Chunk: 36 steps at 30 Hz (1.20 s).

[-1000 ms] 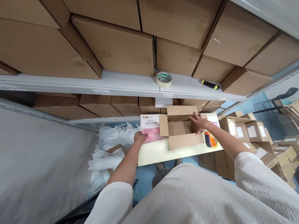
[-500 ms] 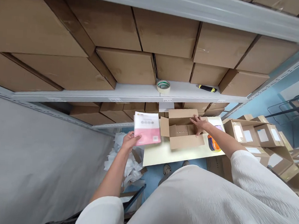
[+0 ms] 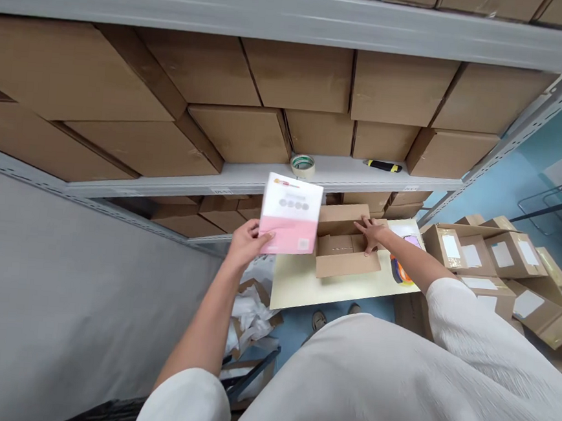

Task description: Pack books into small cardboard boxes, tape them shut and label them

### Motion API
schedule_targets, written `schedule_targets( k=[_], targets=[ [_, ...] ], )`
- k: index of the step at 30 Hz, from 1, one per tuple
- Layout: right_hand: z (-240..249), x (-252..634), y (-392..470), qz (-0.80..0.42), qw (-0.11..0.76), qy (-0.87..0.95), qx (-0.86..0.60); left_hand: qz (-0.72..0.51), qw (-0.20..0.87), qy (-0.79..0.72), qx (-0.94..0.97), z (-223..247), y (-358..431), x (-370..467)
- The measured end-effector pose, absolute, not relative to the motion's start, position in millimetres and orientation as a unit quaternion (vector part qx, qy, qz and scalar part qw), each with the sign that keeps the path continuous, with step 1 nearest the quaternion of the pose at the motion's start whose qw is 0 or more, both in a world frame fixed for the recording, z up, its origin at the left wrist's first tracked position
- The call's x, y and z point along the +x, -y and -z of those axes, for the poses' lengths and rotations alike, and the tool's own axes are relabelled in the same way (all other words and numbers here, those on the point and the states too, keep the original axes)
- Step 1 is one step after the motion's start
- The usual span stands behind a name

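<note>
Lengthwise, the booklet (image 3: 292,203) points toward the shelf (image 3: 335,167), its white end foremost.

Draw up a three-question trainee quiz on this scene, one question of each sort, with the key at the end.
1. Multiple choice: what is in the person's left hand?
a) a pair of scissors
b) a pink-and-white printed item
c) a stapler

2. True or false: the right hand touches the open cardboard box.

3. Fill in the blank: the tape roll and the black-and-yellow cutter both lie on the grey ____.

Key: 1. b; 2. true; 3. shelf.
</note>
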State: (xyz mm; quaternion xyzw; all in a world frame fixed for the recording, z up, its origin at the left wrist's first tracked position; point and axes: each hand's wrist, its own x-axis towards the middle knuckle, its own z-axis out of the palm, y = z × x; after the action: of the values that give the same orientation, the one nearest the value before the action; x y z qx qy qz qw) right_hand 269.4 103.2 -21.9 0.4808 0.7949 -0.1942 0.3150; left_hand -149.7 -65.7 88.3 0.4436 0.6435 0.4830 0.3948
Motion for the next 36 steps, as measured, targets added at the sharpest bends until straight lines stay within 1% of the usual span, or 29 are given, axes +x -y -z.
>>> schedule_targets(
  k=[3,5,8,10,14,16,21,26,28,33,36],
  targets=[
    [26,274,-104,0.214,0.278,-0.801,0.486,-0.441,0.385,-0.632,0.507,-85,42,-109],
    [28,280,-103,0.225,0.253,-0.807,0.484,-0.385,0.373,-0.645,0.544,-79,27,-85],
    [32,290,-99,0.235,0.218,-0.819,0.476,-0.279,0.319,-0.675,0.604,-69,5,-59],
    [37,299,-96,0.253,0.186,-0.822,0.475,-0.232,0.289,-0.681,0.632,-65,-10,-49],
    [43,317,-89,0.291,0.095,-0.822,0.480,-0.182,0.286,-0.667,0.664,-60,-42,-38],
    [43,323,-86,0.294,0.071,-0.822,0.483,-0.166,0.289,-0.661,0.672,-56,-55,-35],
    [42,330,-80,0.296,0.043,-0.824,0.481,-0.118,0.293,-0.652,0.689,-42,-76,-24],
    [44,333,-78,0.284,0.023,-0.837,0.466,-0.017,0.298,-0.641,0.707,-22,-77,-9],
    [44,333,-77,0.275,0.026,-0.844,0.460,0.007,0.280,-0.638,0.717,-15,-71,-4],
    [42,329,-78,0.260,0.042,-0.845,0.465,-0.035,0.164,-0.624,0.763,-7,-54,-5],
    [42,330,-79,0.257,0.045,-0.847,0.462,-0.048,0.156,-0.620,0.767,-10,-43,-8]
  ],
)
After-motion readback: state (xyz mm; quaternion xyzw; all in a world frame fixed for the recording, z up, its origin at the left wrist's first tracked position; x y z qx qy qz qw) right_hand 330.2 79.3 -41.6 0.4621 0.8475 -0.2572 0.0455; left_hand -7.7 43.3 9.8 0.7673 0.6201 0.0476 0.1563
